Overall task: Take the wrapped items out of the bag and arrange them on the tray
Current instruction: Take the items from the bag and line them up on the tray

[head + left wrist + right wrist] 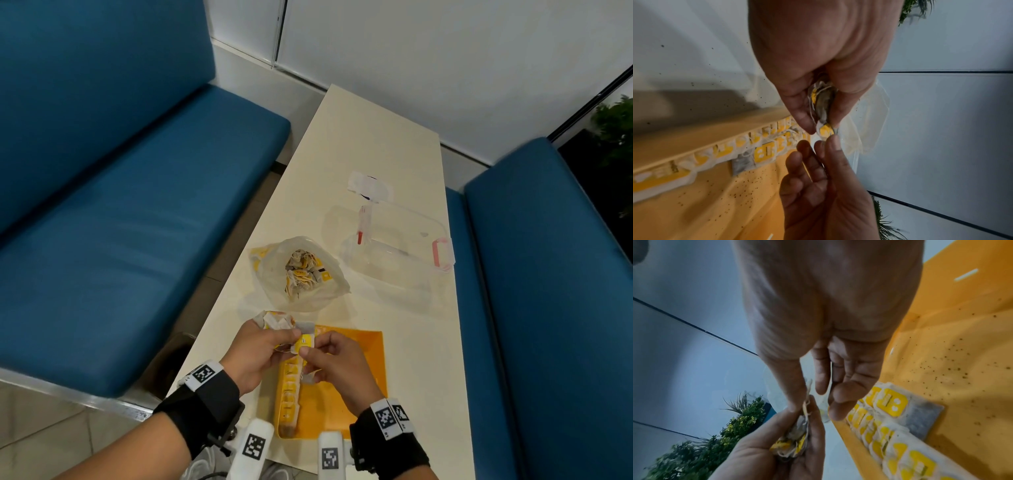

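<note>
Head view: two hands (pixel 260 353) (pixel 334 359) pinch one tea bag (pixel 304 343).

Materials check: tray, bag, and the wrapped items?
Tray: likely plastic, opaque orange-yellow, smooth with moulded raised rim. Bag: thin translucent plastic film, crinkled, contents showing through. Wrapped items: apparently porous paper sachets with strings and yellow paper tags; dark contents show through.

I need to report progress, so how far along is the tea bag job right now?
Done: a row of tea bags already lines the left edge of the tray. In hand: the left hand grips a bunch of them and the right hand pinches one off it above the tray. Left: many remain in the bag, and most of the tray is still bare.
</note>
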`<control>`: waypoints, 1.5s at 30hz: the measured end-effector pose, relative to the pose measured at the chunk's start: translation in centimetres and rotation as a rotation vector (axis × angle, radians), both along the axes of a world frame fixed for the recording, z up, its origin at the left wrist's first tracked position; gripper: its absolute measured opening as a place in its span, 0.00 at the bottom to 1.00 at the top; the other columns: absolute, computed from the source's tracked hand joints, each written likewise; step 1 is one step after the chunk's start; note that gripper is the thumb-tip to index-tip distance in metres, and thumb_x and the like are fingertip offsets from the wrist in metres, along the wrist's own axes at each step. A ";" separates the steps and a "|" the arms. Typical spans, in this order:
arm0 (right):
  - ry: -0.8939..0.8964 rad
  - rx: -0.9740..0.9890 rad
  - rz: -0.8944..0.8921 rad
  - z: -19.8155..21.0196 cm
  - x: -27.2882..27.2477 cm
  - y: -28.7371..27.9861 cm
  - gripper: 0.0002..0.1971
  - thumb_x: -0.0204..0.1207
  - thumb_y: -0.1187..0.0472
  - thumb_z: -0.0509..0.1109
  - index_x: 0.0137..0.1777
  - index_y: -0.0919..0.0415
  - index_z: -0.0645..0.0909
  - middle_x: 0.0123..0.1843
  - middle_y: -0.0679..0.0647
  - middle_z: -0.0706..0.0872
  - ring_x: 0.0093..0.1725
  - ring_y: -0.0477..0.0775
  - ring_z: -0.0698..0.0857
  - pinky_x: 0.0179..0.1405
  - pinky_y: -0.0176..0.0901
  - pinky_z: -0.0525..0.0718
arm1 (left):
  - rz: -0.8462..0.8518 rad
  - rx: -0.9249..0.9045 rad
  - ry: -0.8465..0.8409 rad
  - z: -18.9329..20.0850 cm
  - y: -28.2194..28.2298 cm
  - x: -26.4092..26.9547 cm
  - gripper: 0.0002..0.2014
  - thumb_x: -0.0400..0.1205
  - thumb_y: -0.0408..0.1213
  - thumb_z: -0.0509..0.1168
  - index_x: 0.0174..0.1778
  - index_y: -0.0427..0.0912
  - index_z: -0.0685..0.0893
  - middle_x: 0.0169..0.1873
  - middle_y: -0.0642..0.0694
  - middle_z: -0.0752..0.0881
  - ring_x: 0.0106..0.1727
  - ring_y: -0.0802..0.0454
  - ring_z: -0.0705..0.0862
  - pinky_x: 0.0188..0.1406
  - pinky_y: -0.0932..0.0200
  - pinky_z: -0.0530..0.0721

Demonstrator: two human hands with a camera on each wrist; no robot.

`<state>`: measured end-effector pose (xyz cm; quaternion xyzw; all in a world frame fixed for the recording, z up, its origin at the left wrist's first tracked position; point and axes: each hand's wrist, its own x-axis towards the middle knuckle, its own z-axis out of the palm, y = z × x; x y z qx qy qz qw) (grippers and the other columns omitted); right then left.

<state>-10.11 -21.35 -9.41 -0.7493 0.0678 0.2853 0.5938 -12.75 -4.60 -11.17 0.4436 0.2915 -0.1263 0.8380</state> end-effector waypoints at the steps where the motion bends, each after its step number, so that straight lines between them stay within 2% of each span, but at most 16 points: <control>1: -0.013 0.000 0.012 0.0 -0.1 0.1 0.11 0.72 0.63 0.81 0.46 0.66 0.82 0.38 0.58 0.87 0.36 0.58 0.90 0.31 0.48 0.83 | 0.010 0.003 -0.004 0.0 -0.1 0.0 0.14 0.77 0.23 0.75 0.59 0.32 0.87 0.52 0.32 0.93 0.49 0.38 0.91 0.55 0.43 0.88; 2: -0.025 0.001 0.007 0.1 -0.2 0.3 0.09 0.73 0.64 0.80 0.45 0.66 0.83 0.38 0.58 0.87 0.36 0.57 0.90 0.31 0.47 0.83 | 0.019 0.005 -0.006 0.0 -0.2 -0.1 0.14 0.77 0.22 0.75 0.58 0.32 0.87 0.51 0.33 0.93 0.48 0.38 0.91 0.56 0.42 0.88; 5: -0.057 0.012 -0.066 0.2 -0.1 0.6 0.06 0.75 0.70 0.75 0.42 0.66 0.80 0.36 0.61 0.87 0.36 0.60 0.90 0.28 0.45 0.83 | 0.043 0.009 0.008 -0.1 -0.3 -0.3 0.14 0.77 0.23 0.76 0.58 0.33 0.87 0.47 0.35 0.93 0.43 0.42 0.92 0.49 0.48 0.91; 7: -0.095 -0.013 -0.102 0.4 0.0 0.4 0.07 0.75 0.73 0.73 0.42 0.66 0.77 0.35 0.62 0.86 0.35 0.61 0.90 0.26 0.44 0.81 | 0.037 0.008 0.011 -0.3 -0.1 -0.5 0.16 0.78 0.24 0.76 0.61 0.32 0.86 0.51 0.33 0.93 0.47 0.40 0.94 0.48 0.49 0.91; 10: -0.167 -0.138 -0.088 0.9 0.6 -0.4 0.07 0.73 0.74 0.71 0.41 0.64 0.78 0.33 0.58 0.82 0.30 0.58 0.87 0.23 0.42 0.76 | 0.044 -0.002 0.028 -0.4 0.4 -0.9 0.16 0.79 0.24 0.75 0.63 0.32 0.85 0.53 0.32 0.93 0.50 0.40 0.94 0.44 0.51 0.92; 12: -0.238 -0.341 0.050 1.0 1.0 -1.1 0.06 0.72 0.71 0.71 0.41 0.60 0.81 0.33 0.54 0.80 0.30 0.52 0.82 0.25 0.38 0.75 | 0.044 -0.009 0.029 -0.4 0.7 -1.1 0.16 0.78 0.24 0.76 0.62 0.31 0.85 0.52 0.33 0.93 0.49 0.40 0.94 0.42 0.52 0.92; 14: -0.357 -0.665 0.315 0.9 1.3 -1.8 0.05 0.72 0.65 0.70 0.40 0.53 0.81 0.36 0.48 0.81 0.35 0.47 0.80 0.33 0.36 0.78 | 0.028 -0.005 0.014 -0.3 1.0 -1.3 0.15 0.78 0.25 0.76 0.61 0.32 0.86 0.51 0.33 0.93 0.49 0.40 0.94 0.42 0.52 0.92; 16: -0.397 -0.794 0.405 1.1 1.3 -2.2 0.04 0.71 0.63 0.69 0.41 0.51 0.82 0.42 0.48 0.83 0.42 0.47 0.82 0.40 0.39 0.80 | -0.009 0.032 -0.018 -0.1 1.0 -1.5 0.13 0.78 0.25 0.77 0.58 0.35 0.86 0.48 0.35 0.93 0.47 0.41 0.93 0.41 0.53 0.92; 18: -0.371 -0.765 0.412 1.5 1.3 -2.2 0.04 0.70 0.63 0.70 0.41 0.53 0.84 0.42 0.48 0.84 0.43 0.46 0.83 0.41 0.36 0.80 | -0.072 0.110 -0.074 0.1 1.0 -1.6 0.13 0.77 0.26 0.78 0.55 0.35 0.86 0.46 0.36 0.93 0.45 0.43 0.93 0.41 0.52 0.91; 21: -0.338 -0.660 0.436 2.3 1.1 -2.0 0.07 0.69 0.65 0.71 0.38 0.51 0.84 0.37 0.44 0.84 0.37 0.40 0.81 0.35 0.28 0.77 | -0.206 0.305 -0.198 0.2 0.7 -1.7 0.13 0.73 0.26 0.81 0.51 0.37 0.88 0.47 0.40 0.93 0.44 0.45 0.91 0.40 0.51 0.91; 26: -0.355 -0.460 0.408 3.2 0.3 -0.9 0.05 0.70 0.65 0.75 0.41 0.53 0.86 0.32 0.45 0.83 0.30 0.37 0.78 0.33 0.30 0.77 | -0.347 0.466 -0.307 0.2 0.0 -1.9 0.12 0.69 0.31 0.84 0.43 0.46 0.89 0.36 0.43 0.90 0.34 0.52 0.85 0.29 0.54 0.85; 31: -0.341 -0.350 0.215 2.5 0.2 -0.7 0.09 0.69 0.67 0.76 0.44 0.52 0.87 0.39 0.53 0.88 0.34 0.39 0.79 0.38 0.37 0.82 | -0.273 0.508 -0.306 0.6 -0.4 -2.0 0.13 0.69 0.27 0.82 0.42 0.39 0.86 0.29 0.44 0.86 0.30 0.50 0.84 0.24 0.62 0.80; 34: -0.235 -0.215 0.137 2.1 -0.2 -0.8 0.04 0.70 0.64 0.79 0.44 0.58 0.88 0.34 0.54 0.86 0.32 0.46 0.80 0.32 0.41 0.79 | -0.210 0.488 -0.299 0.9 -0.4 -2.0 0.13 0.70 0.28 0.83 0.43 0.36 0.85 0.28 0.44 0.86 0.28 0.51 0.84 0.23 0.64 0.78; 38: -0.161 -0.081 0.077 1.8 -0.6 -1.1 0.04 0.77 0.68 0.75 0.42 0.68 0.85 0.30 0.59 0.86 0.28 0.50 0.80 0.26 0.40 0.74 | -0.201 0.484 -0.284 1.0 -0.4 -2.2 0.12 0.73 0.26 0.81 0.45 0.33 0.85 0.30 0.41 0.87 0.29 0.49 0.84 0.23 0.65 0.79; 42: -0.158 -0.104 0.062 0.6 -0.1 -2.5 0.03 0.79 0.69 0.73 0.44 0.67 0.82 0.30 0.62 0.87 0.28 0.52 0.83 0.25 0.41 0.75 | -0.164 0.513 -0.239 0.2 0.1 -2.6 0.08 0.75 0.28 0.79 0.45 0.36 0.87 0.36 0.34 0.89 0.31 0.50 0.86 0.25 0.62 0.80; 45: -0.109 -0.189 0.094 -1.1 0.0 -3.8 0.02 0.79 0.71 0.72 0.46 0.66 0.81 0.28 0.58 0.87 0.28 0.53 0.85 0.23 0.41 0.76 | -0.175 0.476 -0.197 -0.7 0.6 -2.9 0.07 0.76 0.29 0.79 0.44 0.37 0.87 0.35 0.36 0.91 0.32 0.48 0.88 0.27 0.57 0.82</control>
